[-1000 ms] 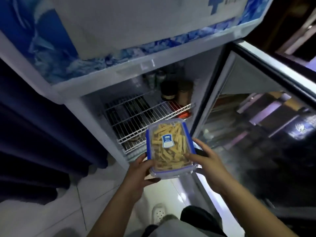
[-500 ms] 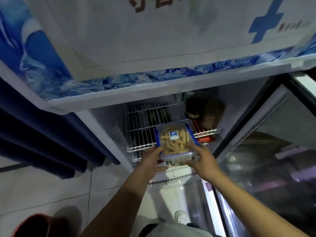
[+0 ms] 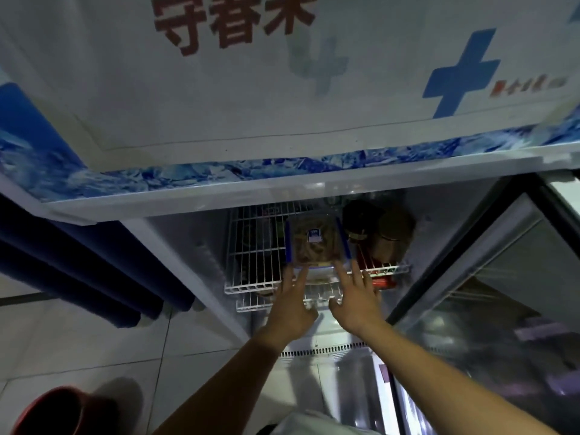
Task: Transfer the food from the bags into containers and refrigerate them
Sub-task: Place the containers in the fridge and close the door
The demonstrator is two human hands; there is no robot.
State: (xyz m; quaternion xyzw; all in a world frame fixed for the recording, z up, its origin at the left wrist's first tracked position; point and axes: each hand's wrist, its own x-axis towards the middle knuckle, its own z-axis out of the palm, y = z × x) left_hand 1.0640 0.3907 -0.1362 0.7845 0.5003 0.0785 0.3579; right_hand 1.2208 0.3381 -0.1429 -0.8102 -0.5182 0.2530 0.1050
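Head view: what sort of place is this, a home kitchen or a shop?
Can't say for sure. It's a glass-door display fridge with wire shelves and a printed banner, on tiled floor.

The container (image 3: 317, 243) sits on the wire shelf (image 3: 254, 265) inside the fridge (image 3: 188, 246), just beyond both hands. The left hand (image 3: 292, 306) touches its near edge at the left corner, the right hand (image 3: 354, 304) at the right corner. Two jars (image 3: 379, 230) stand on the shelf right of the container. A second shelf (image 3: 273, 304) lies below the hands. The door (image 3: 489, 309) hangs open to their right.
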